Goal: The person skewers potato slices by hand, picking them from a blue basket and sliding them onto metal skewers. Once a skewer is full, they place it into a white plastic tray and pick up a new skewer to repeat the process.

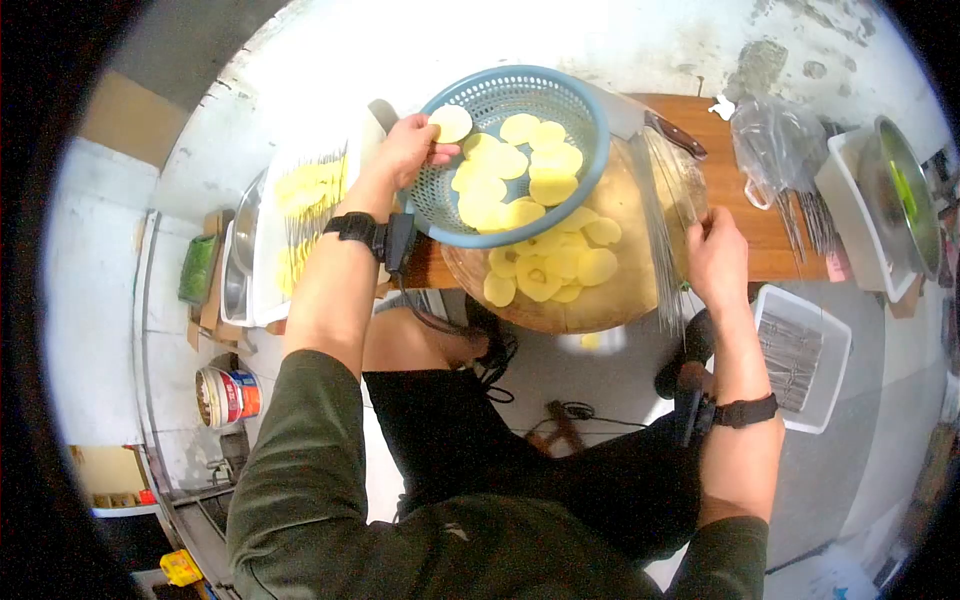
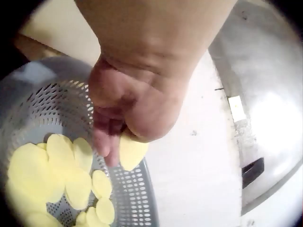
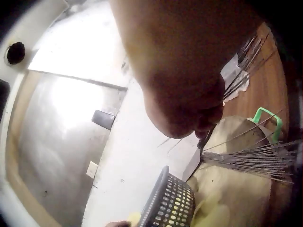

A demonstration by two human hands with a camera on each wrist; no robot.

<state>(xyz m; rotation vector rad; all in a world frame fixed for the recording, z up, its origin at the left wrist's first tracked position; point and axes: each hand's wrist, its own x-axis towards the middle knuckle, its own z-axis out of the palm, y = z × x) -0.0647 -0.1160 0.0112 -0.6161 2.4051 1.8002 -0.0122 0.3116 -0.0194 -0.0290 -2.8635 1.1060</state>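
My left hand (image 1: 408, 152) pinches a pale yellow round slice (image 1: 451, 123) over the left rim of a blue-grey colander (image 1: 590, 190). In the left wrist view the slice (image 2: 132, 151) shows beside the fingers of that hand (image 2: 135, 106). More slices (image 1: 555, 165) lie inside the colander, and others (image 1: 540, 278) on the round wooden board (image 1: 620, 305). Curled at the board's right edge, my right hand (image 1: 718, 258) appears to pinch a thin skewer beside a bundle of metal skewers (image 1: 664, 240). In the right wrist view its fingertips are dark and partly hidden.
A knife (image 1: 678, 137) lies behind the skewer bundle. On the left, a white tray (image 1: 265, 285) holds filled skewers. To the right are a plastic bag (image 1: 770, 145), loose skewers and a white bin with a metal bowl (image 1: 885, 200). A lower white tray (image 1: 835, 345) holds skewers.
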